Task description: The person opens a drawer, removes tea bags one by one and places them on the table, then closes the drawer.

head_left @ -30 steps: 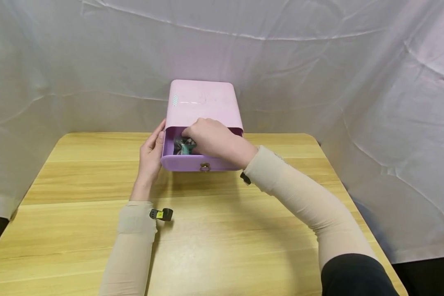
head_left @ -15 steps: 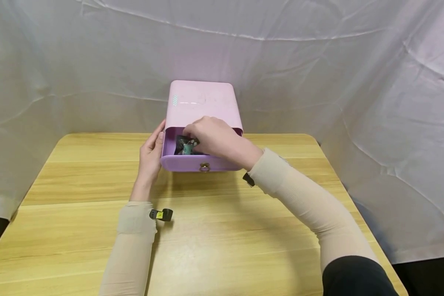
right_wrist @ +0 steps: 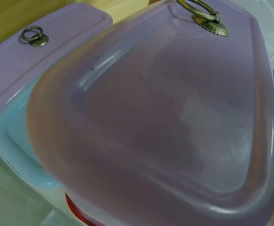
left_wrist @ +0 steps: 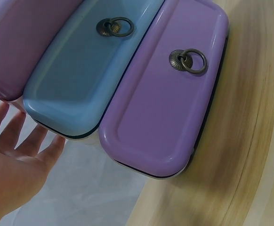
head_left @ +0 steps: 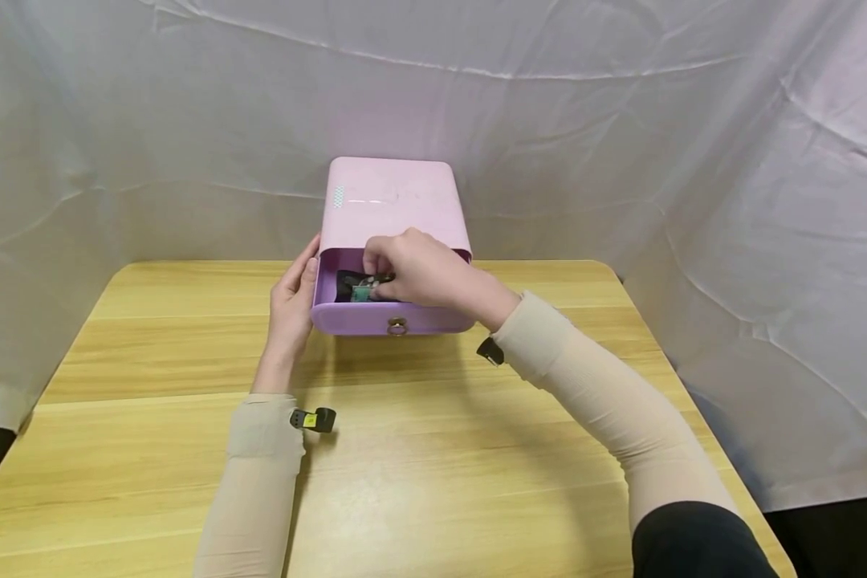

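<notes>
A pink drawer box (head_left: 393, 201) stands at the table's far edge with its top drawer (head_left: 393, 318) pulled out. My right hand (head_left: 412, 269) reaches into that drawer, and its curled fingers pinch a dark packet with a teal patch (head_left: 357, 289). My left hand (head_left: 292, 301) lies flat against the left side of the drawer with its fingers straight. In the left wrist view my left hand (left_wrist: 14, 165) is beside the shut blue drawer (left_wrist: 80, 70) and purple drawer (left_wrist: 160, 103). The right wrist view is filled by the pulled-out drawer front (right_wrist: 165, 117); my right hand barely shows there.
The wooden table (head_left: 405, 449) reaches to the near edge. White cloth (head_left: 621, 144) hangs behind and to both sides. Each drawer front carries a brass ring pull (head_left: 396, 326). Small black wrist cameras (head_left: 314, 419) sit on both sleeves.
My right hand's fingers have shifted slightly over the packet, which now lies lower in the drawer. My left hand and the drawer stay where they were.
</notes>
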